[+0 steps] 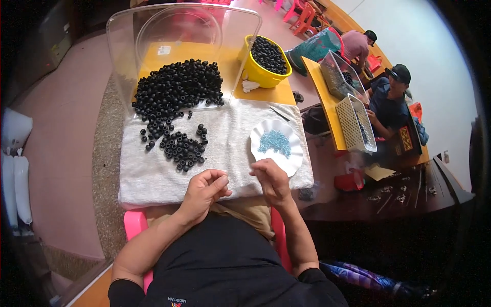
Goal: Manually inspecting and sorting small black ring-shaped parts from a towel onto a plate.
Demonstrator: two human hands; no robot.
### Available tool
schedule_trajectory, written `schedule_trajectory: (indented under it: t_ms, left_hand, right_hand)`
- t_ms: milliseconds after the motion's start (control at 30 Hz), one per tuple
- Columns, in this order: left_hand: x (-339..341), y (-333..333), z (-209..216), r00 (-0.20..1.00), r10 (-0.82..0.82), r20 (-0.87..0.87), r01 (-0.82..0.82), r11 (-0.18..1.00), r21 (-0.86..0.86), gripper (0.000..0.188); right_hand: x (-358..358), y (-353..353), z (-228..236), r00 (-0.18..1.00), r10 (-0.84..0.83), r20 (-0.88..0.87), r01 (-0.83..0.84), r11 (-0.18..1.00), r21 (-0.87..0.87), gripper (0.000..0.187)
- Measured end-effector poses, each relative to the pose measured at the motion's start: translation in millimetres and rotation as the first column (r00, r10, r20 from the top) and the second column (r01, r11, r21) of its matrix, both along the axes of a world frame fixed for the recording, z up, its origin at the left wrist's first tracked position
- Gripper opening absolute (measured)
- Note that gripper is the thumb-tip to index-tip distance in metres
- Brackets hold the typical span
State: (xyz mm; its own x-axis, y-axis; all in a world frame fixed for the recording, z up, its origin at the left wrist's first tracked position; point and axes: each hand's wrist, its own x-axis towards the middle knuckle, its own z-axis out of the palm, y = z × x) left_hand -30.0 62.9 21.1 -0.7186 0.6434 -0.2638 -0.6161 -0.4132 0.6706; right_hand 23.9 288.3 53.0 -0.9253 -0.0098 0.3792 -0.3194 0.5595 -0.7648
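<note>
My left hand (204, 190) rests at the near edge of a white towel (153, 169), its fingers curled inward; whether they pinch something small is hidden. My right hand (270, 179) hovers at the near rim of a white scalloped plate (294, 156) holding small light-blue beads (274, 142), fingertips pinched together; I cannot see what lies between them. A small cluster of black ring beads (183, 148) lies on the towel ahead of my left hand. A large heap of black beads (176, 88) spills from a clear plastic container (128, 46).
A yellow bowl (255, 71) full of black beads stands on the yellow table at the back right. Two people sit at another yellow table on the right with mesh baskets (353, 120). A pink stool edge (134, 222) shows beneath me. White sacks (15, 174) stand at the left.
</note>
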Motion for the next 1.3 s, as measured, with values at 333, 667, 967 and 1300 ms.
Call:
schedule_trajectory:
  t_ms: [333, 667, 967, 1300]
  left_hand:
    - [-1.1, -1.5, 0.6, 0.999, 0.034, 0.035, -0.034, 0.999, 0.011, 0.018]
    - [-3.3, -2.2, -0.1, 0.995, 0.09, 0.051, -0.089, 0.996, -0.02, 0.01]
    - [0.0, -0.6, -0.9, 0.992, 0.114, 0.057, -0.112, 0.993, -0.032, 0.01]
    - [-1.2, -1.2, -1.7, 0.993, 0.113, 0.032, -0.113, 0.994, -0.007, 0.012]
  right_hand:
    - [-1.4, -33.3, -0.2, 0.978, 0.148, 0.149, -0.111, 0.965, -0.236, 0.015]
    - [-2.8, -52.0, 1.0, 0.993, 0.118, 0.016, -0.118, 0.993, -0.006, 0.026]
    - [0.5, -53.6, -0.5, 0.994, 0.105, -0.007, -0.105, 0.994, 0.022, 0.029]
    - [0.8, -48.5, -1.9, 0.994, 0.106, -0.005, -0.107, 0.994, -0.002, 0.025]
